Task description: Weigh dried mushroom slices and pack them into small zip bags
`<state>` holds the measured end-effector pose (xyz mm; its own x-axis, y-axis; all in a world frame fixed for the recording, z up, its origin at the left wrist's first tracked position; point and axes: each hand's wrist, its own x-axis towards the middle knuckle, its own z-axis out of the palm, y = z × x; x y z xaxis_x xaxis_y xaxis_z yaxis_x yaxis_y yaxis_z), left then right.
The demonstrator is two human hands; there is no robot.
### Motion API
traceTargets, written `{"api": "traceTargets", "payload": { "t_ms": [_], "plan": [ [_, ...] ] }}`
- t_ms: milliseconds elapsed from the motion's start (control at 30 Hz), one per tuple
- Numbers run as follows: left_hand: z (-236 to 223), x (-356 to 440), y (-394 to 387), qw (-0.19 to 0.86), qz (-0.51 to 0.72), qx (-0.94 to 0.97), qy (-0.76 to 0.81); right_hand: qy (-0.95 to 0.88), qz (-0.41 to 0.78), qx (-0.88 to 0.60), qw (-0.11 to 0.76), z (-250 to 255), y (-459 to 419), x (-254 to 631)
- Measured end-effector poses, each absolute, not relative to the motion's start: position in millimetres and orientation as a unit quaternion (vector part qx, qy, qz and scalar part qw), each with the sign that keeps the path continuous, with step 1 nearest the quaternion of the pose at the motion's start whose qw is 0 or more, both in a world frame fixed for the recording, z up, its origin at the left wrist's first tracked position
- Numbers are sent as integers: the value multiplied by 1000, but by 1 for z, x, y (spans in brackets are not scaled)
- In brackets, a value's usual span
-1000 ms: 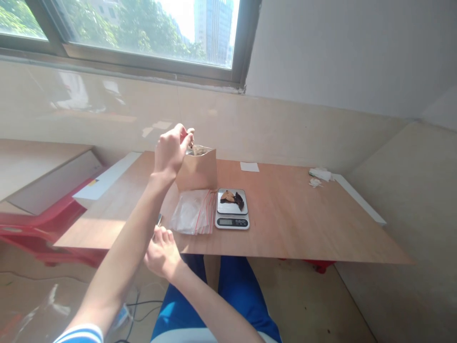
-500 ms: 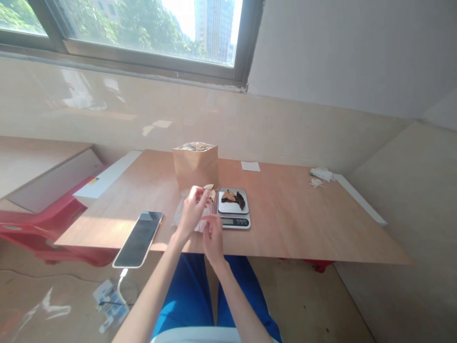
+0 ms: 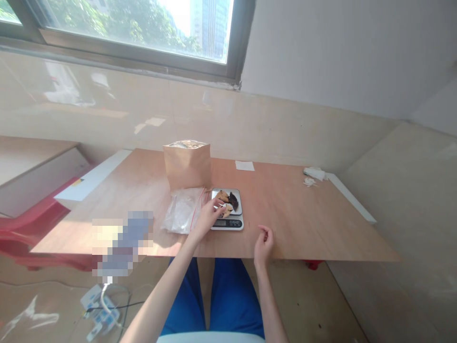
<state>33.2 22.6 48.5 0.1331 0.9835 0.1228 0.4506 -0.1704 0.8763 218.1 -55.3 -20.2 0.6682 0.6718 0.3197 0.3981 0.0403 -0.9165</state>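
Pale dried piece (image 3: 228, 210) at frame center, over the scale (image 3: 236, 224); looks like placing, next move probably calls for clean release on the pan.
Piece thin, curved, tan-white; dark piece (image 3: 233, 201) just behind. Left hand (image 3: 207, 218) pinching it; right hand (image 3: 264, 244) half-curled, lower right of scale, contents can't tell. Clear bags (image 3: 181, 209) left of scale, open paper bag (image 3: 187, 166) behind.

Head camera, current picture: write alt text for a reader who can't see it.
A person's left hand is at a pale dried piece over a digital scale bearing tan and dark pieces. Left of the scale lie clear plastic bags, with an open brown paper bag standing behind; the right hand is loosely curled near the front edge of the table.
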Motion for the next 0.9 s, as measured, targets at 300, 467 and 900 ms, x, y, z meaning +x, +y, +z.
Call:
{"api": "traceTargets", "payload": {
  "t_ms": [300,467,900],
  "plan": [
    [54,38,18,193,419,642,612,-400,105,-687,597,-19,-58,215],
    [49,6,-9,84,396,604,686,-410,103,-689,589,-20,-59,215],
    [6,-25,-12,74,286,637,712,-451,93,-689,560,-19,-62,214]
  ]
}}
